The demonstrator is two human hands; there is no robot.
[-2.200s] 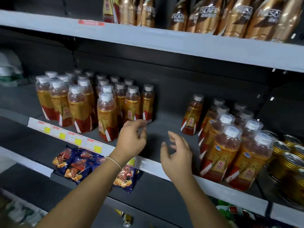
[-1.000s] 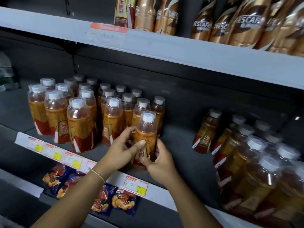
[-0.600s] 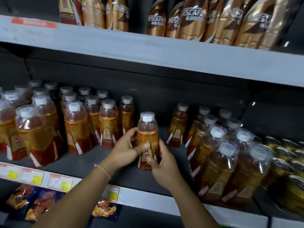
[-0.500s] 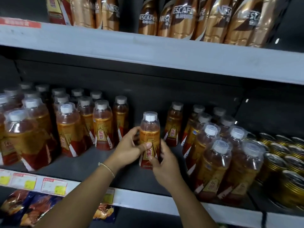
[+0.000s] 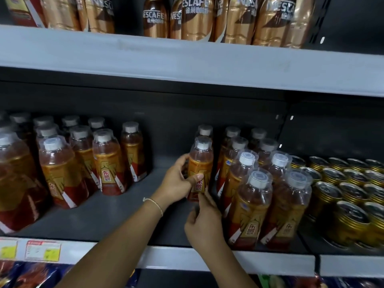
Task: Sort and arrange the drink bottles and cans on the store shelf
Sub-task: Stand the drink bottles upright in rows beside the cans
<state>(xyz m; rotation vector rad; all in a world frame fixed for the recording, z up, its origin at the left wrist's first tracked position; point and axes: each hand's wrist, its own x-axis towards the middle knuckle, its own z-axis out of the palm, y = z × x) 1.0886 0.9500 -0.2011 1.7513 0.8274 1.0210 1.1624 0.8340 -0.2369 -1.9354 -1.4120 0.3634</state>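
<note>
I'm holding the amber plastic drink bottle with the white cap [image 5: 200,169] upright in my left hand [image 5: 176,181], fingers wrapped round it; the right hand [image 5: 204,223] is pinching its base — it's standing just left of the right-hand bottle cluster [image 5: 259,196] on the grey shelf [image 5: 133,204].

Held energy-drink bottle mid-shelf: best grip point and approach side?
Grip the labelled body of the held bottle, from the front and left. It stands upright with open shelf on its left, where the left hand already wraps it; the right-hand bottle group crowds its right side. The right hand only pinches low at its base.
</note>
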